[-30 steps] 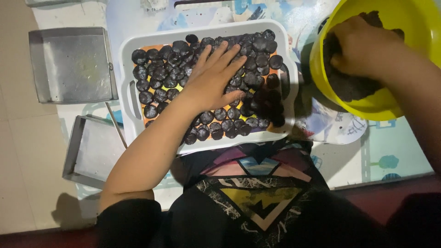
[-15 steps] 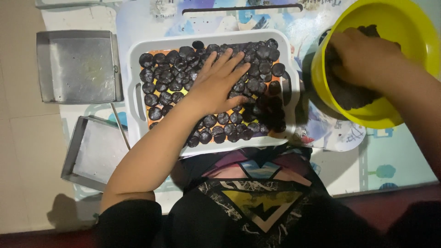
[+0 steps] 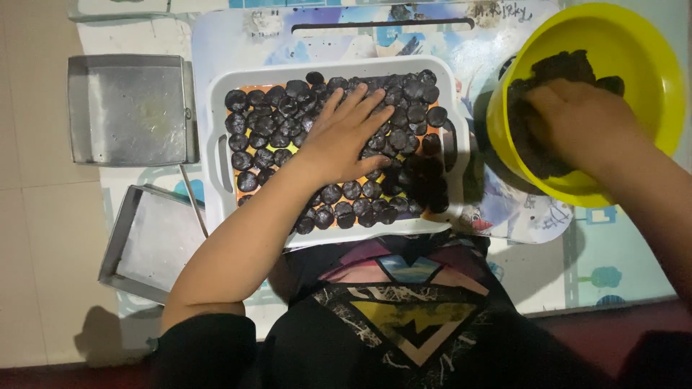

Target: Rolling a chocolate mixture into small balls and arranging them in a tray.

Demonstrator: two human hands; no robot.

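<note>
**Left hand flat on the tray of dark rounds, right hand in the yellow bowl**

The left hand (image 3: 344,137) lies open, palm down and fingers spread, on top of the dark round pieces (image 3: 277,119) that fill the white tray (image 3: 216,155). The fingers point toward the far right corner of the tray, and the forearm crosses the tray's near edge. The pieces are small, flattened, almost black discs, packed closely in rows so that most touch their neighbours; an orange lining shows in the gaps between them. The tray is rectangular with a handle slot at each short end.

Just to the right of the tray stands a yellow bowl (image 3: 652,50) holding a mass of dark dough (image 3: 573,65) of the same colour as the discs. The right hand (image 3: 577,119) is inside the bowl, knuckles up, pressed into the dough; the fingers are curled down into it, and whether they grip a lump cannot be told.

The tray rests on a colourful printed mat (image 3: 504,43) on the floor. Left of the tray lie two empty metal baking pans: one square pan (image 3: 126,108) beside the far end, and a second pan (image 3: 155,241) nearer the person, turned at an angle. The person wears a black shirt (image 3: 396,331) with a printed design.
</note>
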